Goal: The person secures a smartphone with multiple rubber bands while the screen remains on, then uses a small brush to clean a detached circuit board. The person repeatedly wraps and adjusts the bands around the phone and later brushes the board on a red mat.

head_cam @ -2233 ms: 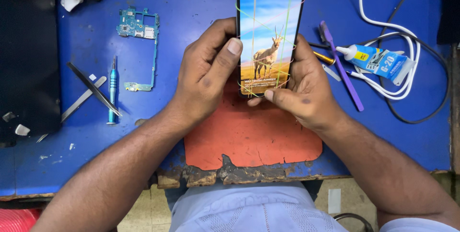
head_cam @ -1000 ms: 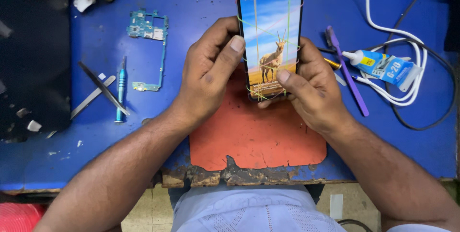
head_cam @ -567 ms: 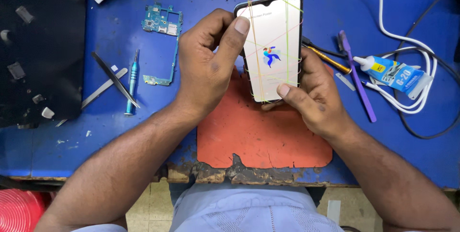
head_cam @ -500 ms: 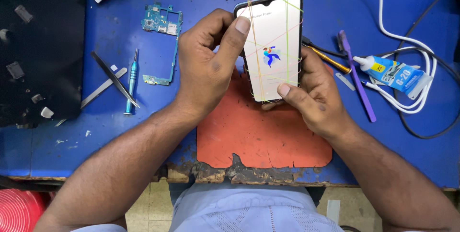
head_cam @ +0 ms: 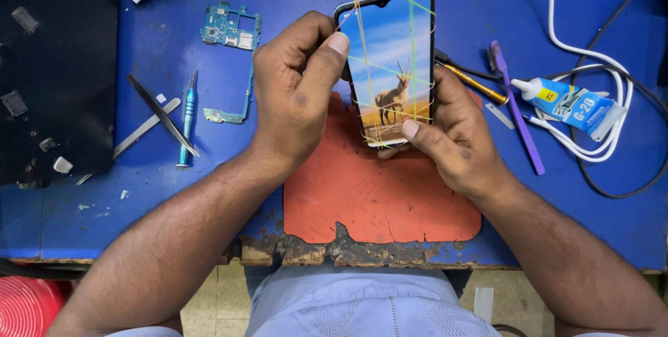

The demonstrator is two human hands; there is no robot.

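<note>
1. The left hand (head_cam: pixel 296 93) is gripping the black-framed smartphone with coloured rubber bands stretched across its lit screen (head_cam: pixel 391 66) from the left edge – fingers curled behind it, thumb lying on the upper left of the glass.
2. The right hand (head_cam: pixel 452 135) is cupping the phone's lower right side from underneath, with its thumb pressing on the bottom edge of the screen; fingers closed around the body.
3. The phone is being held tilted, just above the top of the worn orange rubber mat (head_cam: pixel 379 194) on the blue worktable (head_cam: pixel 174 191), between both hands.
4. The screen is showing a picture of an antelope in a field – half a second ago it was showing a white page with a small figure, and before that the antelope picture.
5. The grip of both hands is staying much the same across the frames.
6. Left of the hands: a green circuit board (head_cam: pixel 229 27), a teal screwdriver (head_cam: pixel 186 125), black tweezers (head_cam: pixel 161 114).
7. Right of them: a purple plastic pry tool (head_cam: pixel 515 111), a blue-and-white glue tube (head_cam: pixel 574 104), a white cable (head_cam: pixel 577 59).
</note>
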